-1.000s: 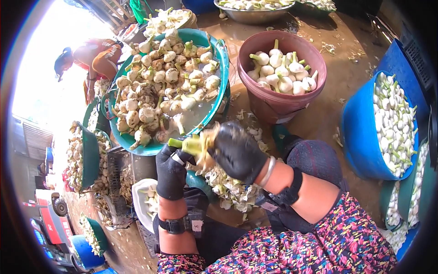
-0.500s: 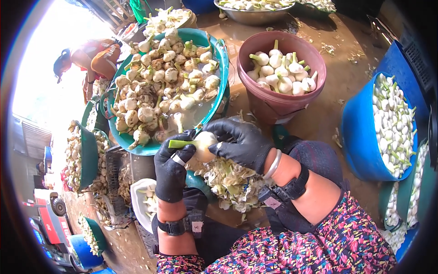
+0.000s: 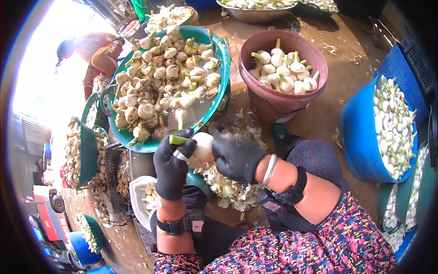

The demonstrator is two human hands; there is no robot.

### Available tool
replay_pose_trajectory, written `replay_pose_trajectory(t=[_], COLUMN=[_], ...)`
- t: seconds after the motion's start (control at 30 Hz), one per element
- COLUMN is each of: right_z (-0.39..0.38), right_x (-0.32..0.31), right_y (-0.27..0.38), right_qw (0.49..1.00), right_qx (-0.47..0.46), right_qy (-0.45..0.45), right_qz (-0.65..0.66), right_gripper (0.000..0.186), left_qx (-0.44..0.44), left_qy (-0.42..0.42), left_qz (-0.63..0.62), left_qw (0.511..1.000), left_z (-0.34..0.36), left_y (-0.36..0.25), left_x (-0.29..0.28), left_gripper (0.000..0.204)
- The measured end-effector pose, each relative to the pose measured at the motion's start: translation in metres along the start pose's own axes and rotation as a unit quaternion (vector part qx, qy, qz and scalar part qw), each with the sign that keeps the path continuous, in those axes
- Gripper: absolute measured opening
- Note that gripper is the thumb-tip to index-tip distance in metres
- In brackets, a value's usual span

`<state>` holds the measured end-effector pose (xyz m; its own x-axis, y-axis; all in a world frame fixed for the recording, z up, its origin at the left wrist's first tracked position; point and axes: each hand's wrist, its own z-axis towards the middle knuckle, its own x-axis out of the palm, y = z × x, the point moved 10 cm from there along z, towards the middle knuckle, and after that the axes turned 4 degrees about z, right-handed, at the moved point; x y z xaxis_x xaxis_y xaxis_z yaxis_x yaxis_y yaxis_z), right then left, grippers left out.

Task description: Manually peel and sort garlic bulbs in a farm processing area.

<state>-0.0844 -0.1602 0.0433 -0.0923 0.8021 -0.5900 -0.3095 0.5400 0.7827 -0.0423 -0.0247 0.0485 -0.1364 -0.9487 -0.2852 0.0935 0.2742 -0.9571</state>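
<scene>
Garlic bulb [image 3: 203,145], white and round, sits right between both gloved hands, just below the rim of the teal basin [image 3: 219,50]. Left hand [image 3: 172,166] is clamped around its lower side, a short green stalk stub [image 3: 177,139] poking out above the thumb. Right hand [image 3: 237,157] presses on the bulb's other side, fingers curled against it; whether a blade is in that grip I cannot tell. By my judgement this is the peeling or trimming step, with the bulb nearly bare. The next move calls for a steady turn of the bulb in the left grip while the right strips what remains.

Outward now: 1 heap of pale peelings [image 3: 228,189] lies under the hands. 1 teal basin holds a few dozen unpeeled bulbs in water. 1 maroon bucket [image 3: 267,102] holds roughly 10 clean white bulbs. 1 blue tub [image 3: 360,137] at right is well filled with peeled ones. 1 metal bowl [image 3: 255,16] sits at the top edge. 1 other person [image 3: 98,52] bends over at upper left.
</scene>
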Motion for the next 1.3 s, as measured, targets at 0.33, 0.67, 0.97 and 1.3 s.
replay_pose_trajectory(t=[0.33, 0.67, 0.97, 1.3], right_z=[-0.001, -0.004, -0.002, -0.007], right_x=[0.005, -0.021, 0.018, -0.071], right_y=[-0.028, 0.021, -0.03, -0.108], right_qw=[0.99, 0.992, 0.963, 0.648], right_qx=[0.132, -0.039, 0.068, 0.162], right_qy=[0.049, -0.112, 0.019, -0.292], right_qz=[0.023, -0.042, 0.259, 0.685], right_gripper=[0.046, 0.011, 0.074, 0.031], left_qx=[-0.082, -0.066, -0.115, 0.098], left_qy=[-0.012, 0.043, 0.017, -0.047], left_qz=[-0.228, -0.094, -0.161, 0.427], left_qw=[0.97, 0.992, 0.98, 0.898], left_z=[0.003, 0.007, 0.003, 0.045], left_y=[0.02, 0.017, 0.035, 0.004], left_x=[-0.007, 0.011, 0.005, -0.073], left_gripper=[0.023, 0.018, 0.038, 0.036])
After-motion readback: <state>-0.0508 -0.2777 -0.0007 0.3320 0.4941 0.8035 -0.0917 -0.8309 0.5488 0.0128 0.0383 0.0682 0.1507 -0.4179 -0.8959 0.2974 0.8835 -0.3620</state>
